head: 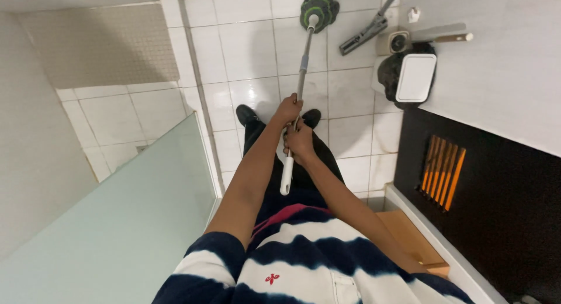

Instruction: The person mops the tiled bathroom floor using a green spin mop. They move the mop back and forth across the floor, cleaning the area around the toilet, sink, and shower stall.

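Note:
I stand on a white tiled bathroom floor and look straight down. Both hands grip a long mop handle (pixel 301 70) with a white end grip (pixel 286 178). My left hand (pixel 287 110) holds the metal shaft higher up. My right hand (pixel 300 142) holds it just below, close to the white grip. The green and dark mop head (pixel 319 7) rests on the tiles far ahead of my black shoes (pixel 246 114).
A frosted glass shower panel (pixel 134 204) stands at the left, with the shower floor (pixel 120 114) beyond it. A black bin with a white lid (pixel 414 76) sits at the right, beside a squeegee (pixel 368 30) and a brush (pixel 435 37). A dark cabinet with an orange vent (pixel 442 171) fills the right side.

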